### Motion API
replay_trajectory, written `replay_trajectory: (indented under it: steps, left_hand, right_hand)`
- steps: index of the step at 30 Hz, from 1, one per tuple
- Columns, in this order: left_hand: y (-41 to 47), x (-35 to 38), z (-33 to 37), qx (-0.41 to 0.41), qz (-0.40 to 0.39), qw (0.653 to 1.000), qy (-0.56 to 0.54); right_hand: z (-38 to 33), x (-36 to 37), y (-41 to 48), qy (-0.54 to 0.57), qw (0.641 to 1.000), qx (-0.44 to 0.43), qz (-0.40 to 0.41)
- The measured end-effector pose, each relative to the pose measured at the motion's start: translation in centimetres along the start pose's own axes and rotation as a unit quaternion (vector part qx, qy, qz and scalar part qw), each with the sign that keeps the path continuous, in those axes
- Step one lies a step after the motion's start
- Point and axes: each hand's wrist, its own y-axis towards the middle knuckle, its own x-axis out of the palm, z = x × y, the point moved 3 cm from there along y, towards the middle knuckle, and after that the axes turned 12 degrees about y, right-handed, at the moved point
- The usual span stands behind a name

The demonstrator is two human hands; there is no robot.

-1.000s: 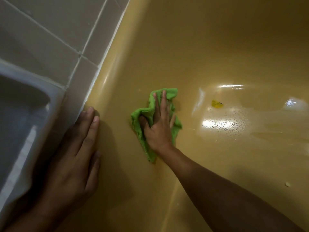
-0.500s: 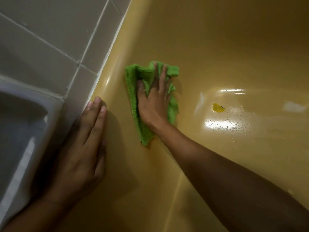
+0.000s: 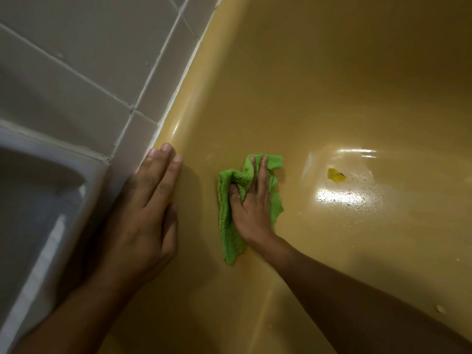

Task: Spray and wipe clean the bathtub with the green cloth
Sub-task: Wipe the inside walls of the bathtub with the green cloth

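The yellow-ochre bathtub (image 3: pixel 332 85) fills the right of the head view. Low on its inner side wall, near the curve to the floor, my right hand (image 3: pixel 251 208) presses a crumpled green cloth (image 3: pixel 227 226) with straight fingers. A fold of the cloth bunches up beside the thumb. My left hand (image 3: pixel 143 213) lies flat on the tub's rim with its fingers together, pointing away from me, and holds nothing. No spray bottle is in view.
A small yellow scrap (image 3: pixel 335 175) lies on the wet, shiny tub floor next to a patch of droplets (image 3: pixel 344 198). Grey wall tiles (image 3: pixel 89 60) border the rim at the left. A white fixture (image 3: pixel 38 187) sits at the lower left.
My right hand swept the cloth up the tub wall, then back down to where it was a second ago. My left hand stays on the rim.
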Motion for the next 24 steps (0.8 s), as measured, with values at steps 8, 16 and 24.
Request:
replay_trajectory:
  steps: [8,16,24]
  left_hand:
    - [0.4,0.0,0.0,-0.002,0.008,1.0,0.003]
    - [0.3,0.0,-0.3,0.006,0.014,1.0,-0.006]
    - [1.5,0.4,-0.4,0.026,0.021,0.999,0.016]
  right_hand:
    - [-1.7,-1.8,0.6,0.005,0.994,0.062,-0.091]
    - [-3.7,-1.1,1.2,0.021,0.992,0.111,-0.05]
    - [-3.2,0.3,0.4,0.034,0.998,0.053,0.017]
